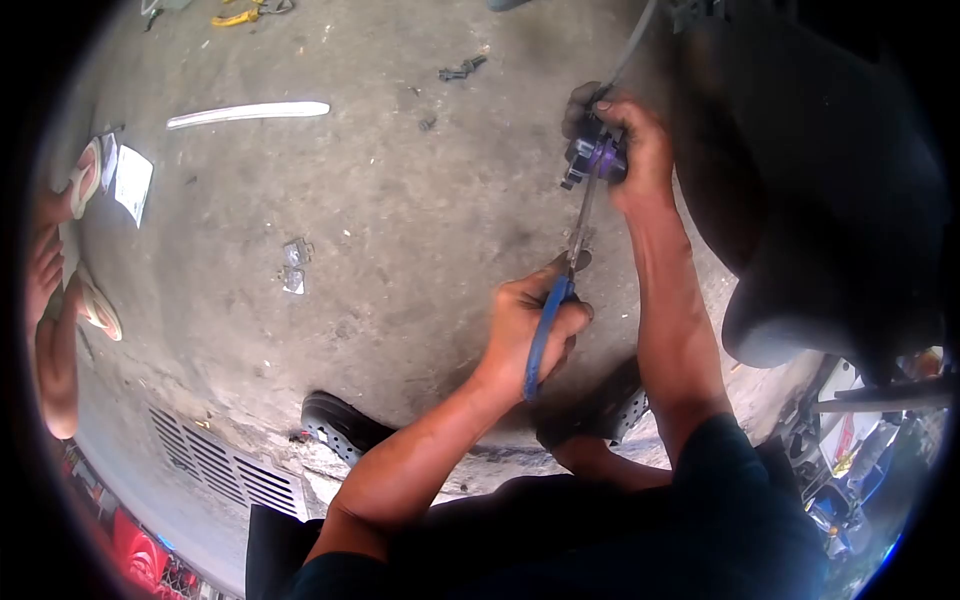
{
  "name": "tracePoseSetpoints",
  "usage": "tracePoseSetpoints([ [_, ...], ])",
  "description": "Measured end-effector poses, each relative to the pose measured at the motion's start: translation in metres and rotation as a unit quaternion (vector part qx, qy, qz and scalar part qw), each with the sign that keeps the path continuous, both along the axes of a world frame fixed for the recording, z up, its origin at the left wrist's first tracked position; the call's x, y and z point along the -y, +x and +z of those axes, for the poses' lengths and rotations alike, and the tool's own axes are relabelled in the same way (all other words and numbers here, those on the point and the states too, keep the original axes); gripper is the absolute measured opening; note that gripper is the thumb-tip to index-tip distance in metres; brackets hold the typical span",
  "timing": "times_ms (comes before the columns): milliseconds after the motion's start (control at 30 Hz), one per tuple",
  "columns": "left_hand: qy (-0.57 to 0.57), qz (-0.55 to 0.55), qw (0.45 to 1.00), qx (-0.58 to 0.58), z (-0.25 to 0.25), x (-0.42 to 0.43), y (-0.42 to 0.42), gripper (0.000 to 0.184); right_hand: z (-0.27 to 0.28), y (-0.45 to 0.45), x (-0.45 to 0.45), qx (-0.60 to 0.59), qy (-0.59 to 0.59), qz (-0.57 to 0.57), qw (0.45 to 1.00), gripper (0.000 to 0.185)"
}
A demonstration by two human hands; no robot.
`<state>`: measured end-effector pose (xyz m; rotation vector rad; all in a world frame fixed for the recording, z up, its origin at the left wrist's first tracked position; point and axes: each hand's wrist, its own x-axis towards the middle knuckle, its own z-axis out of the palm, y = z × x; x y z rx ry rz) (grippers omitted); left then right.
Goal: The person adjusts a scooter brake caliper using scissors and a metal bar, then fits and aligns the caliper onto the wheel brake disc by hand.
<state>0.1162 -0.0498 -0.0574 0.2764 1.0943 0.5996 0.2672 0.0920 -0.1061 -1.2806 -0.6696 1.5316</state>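
My left hand (535, 320) is closed round a blue-handled tool (546, 338) that looks like pliers; its jaw end is small in view and partly behind my fingers. From there a thin grey cable or rod (584, 215) runs up to a small black part with a purple piece (600, 158). My right hand (640, 140) grips that black part, fingers wrapped round its top and side. Beyond my right hand, a grey cable (634, 45) continues to the upper edge. What the tool's tip touches is too small to tell.
A large dark rounded form (800, 200) fills the right side. On the concrete lie a white strip (248, 115), small black pieces (462, 69), clear plastic bits (294, 264) and a yellow-handled tool (238, 17). Another person's sandalled foot (98, 308) is at left, near a floor grate (225, 460).
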Motion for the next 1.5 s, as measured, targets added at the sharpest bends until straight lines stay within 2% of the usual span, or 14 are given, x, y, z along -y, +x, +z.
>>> tracePoseSetpoints([
  [167, 0.003, -0.054, 0.999, 0.003, -0.005, -0.011, -0.016, 0.029, -0.001, 0.009, -0.010, -0.023, -0.029, 0.022, 0.999, 0.024],
  [267, -0.015, -0.062, 0.998, 0.019, 0.004, -0.021, -0.018, 0.013, -0.015, 0.018, -0.011, 0.064, 0.063, 0.084, 0.992, 0.027],
  [433, -0.070, -0.072, 0.995, 0.014, 0.038, -0.042, -0.040, 0.010, -0.007, 0.012, -0.012, 0.157, 0.113, 0.094, 0.976, 0.028],
  [467, -0.068, -0.086, 0.994, 0.011, 0.041, -0.045, -0.044, 0.010, -0.008, 0.012, -0.011, 0.175, 0.124, 0.098, 0.972, 0.028],
  [567, 0.149, -0.238, 0.957, -0.071, 0.044, -0.021, -0.083, 0.034, -0.014, 0.016, -0.013, 0.084, 0.087, 0.066, 0.990, 0.027],
  [600, 0.179, -0.215, 0.959, -0.044, 0.053, -0.010, -0.094, 0.046, -0.015, 0.012, -0.012, 0.108, 0.101, 0.058, 0.987, 0.027],
  [633, 0.217, -0.189, 0.950, -0.122, 0.037, -0.003, -0.102, 0.048, -0.012, 0.009, -0.010, 0.117, 0.093, 0.049, 0.987, 0.027],
  [733, 0.328, -0.139, 0.865, -0.354, -0.022, 0.015, -0.128, 0.056, -0.004, 0.000, -0.014, 0.076, 0.067, 0.035, 0.994, 0.025],
  [900, 0.378, -0.368, 0.589, -0.613, -0.013, -0.004, -0.146, 0.061, -0.009, 0.007, -0.013, -0.037, -0.043, 0.019, 0.998, 0.027],
  [1033, 0.531, -0.252, 0.592, -0.552, 0.003, -0.027, -0.133, 0.057, -0.014, 0.008, -0.006, -0.149, -0.107, -0.022, 0.983, 0.029],
  [1067, 0.479, -0.243, 0.708, -0.459, 0.001, -0.034, -0.117, 0.061, -0.017, 0.009, -0.004, -0.170, -0.107, -0.031, 0.979, 0.030],
  [1133, 0.477, -0.221, 0.763, -0.377, -0.009, -0.051, -0.083, 0.069, -0.014, 0.005, -0.005, -0.213, -0.118, -0.023, 0.970, 0.030],
  [1367, 0.484, -0.137, 0.838, -0.209, -0.060, -0.108, -0.020, 0.089, -0.007, 0.001, -0.012, -0.268, -0.142, -0.099, 0.948, 0.028],
  [1500, 0.384, -0.113, 0.909, -0.117, -0.057, -0.108, -0.011, 0.093, 0.015, -0.012, -0.009, -0.179, -0.111, -0.065, 0.975, 0.030],
])
